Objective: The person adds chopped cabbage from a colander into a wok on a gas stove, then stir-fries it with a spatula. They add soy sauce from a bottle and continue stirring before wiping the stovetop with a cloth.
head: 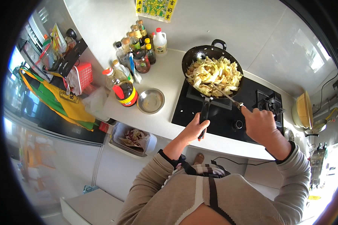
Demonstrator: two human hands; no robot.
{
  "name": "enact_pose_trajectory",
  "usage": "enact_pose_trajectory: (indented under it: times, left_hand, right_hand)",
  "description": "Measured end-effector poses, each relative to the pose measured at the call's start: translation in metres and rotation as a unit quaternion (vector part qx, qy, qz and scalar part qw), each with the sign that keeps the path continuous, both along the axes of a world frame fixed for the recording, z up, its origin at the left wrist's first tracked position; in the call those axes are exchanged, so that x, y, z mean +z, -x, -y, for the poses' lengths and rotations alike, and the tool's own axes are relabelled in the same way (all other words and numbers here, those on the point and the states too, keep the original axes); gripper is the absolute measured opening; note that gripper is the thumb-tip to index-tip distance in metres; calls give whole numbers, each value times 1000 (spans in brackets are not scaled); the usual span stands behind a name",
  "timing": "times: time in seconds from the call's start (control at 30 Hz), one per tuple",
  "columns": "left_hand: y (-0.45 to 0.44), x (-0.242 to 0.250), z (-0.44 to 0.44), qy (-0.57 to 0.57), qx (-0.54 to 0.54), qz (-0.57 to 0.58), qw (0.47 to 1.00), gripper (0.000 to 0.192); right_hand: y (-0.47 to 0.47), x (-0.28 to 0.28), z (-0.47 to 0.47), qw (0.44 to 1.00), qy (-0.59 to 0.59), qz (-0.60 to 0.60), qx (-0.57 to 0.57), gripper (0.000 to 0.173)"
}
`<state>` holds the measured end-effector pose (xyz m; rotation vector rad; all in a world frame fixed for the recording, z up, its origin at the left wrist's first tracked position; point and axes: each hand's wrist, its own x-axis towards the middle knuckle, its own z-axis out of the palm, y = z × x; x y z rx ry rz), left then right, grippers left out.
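A black wok [189,56] full of chopped cabbage [214,73] sits over the left burner of a black glass gas hob [219,123]. My left hand [196,128] is closed around the wok's long handle [205,111]. Above the hob's front right part, my right hand [259,123] grips a metal spatula [226,95]; its shaft reaches down into the cabbage and its blade is hidden there. The spatula's handle is mostly covered by my fingers.
Left of the hob stand a metal bowl [151,101], a large sauce bottle [125,94] and several seasoning bottles [135,42]. A waste bin [150,143] with scraps hangs at the counter's front. The right burner [271,104] holds no pan; a basket [304,109] stands beyond it.
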<state>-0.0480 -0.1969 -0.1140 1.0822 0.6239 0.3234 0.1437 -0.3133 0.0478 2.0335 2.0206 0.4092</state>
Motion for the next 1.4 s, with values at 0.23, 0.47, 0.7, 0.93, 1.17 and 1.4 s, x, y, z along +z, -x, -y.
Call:
enact_pose_trajectory:
  times: [0.23, 0.47, 0.7, 0.93, 1.17, 1.4]
  left_hand:
    - [-1, -8, -1, 6, -1, 21, 1000, 34]
    - [-2, -9, -1, 2, -3, 28, 1000, 32]
    - [0, -7, 0, 5, -2, 10, 1000, 27]
    - [0, -2, -1, 0, -10, 14, 1000, 29]
    - [0, 3, 2, 4, 4, 0, 1000, 28]
    - [1, 8, 6, -13, 27, -15, 999, 29]
  right_hand:
    - [-12, -33, -19, 996, -26, -34, -84, 43]
    - [-10, 52, 35, 942, -145, -276, -128, 30]
    - [-16, -63, -30, 972, -178, -143, -64, 31]
    - [-18, -57, 23, 971, -192, -139, -5, 32]
    - [-82, -2, -10, 926, -236, -293, -40, 29]
    - [-165, -35, -123, 882, -81, -429, -179, 33]
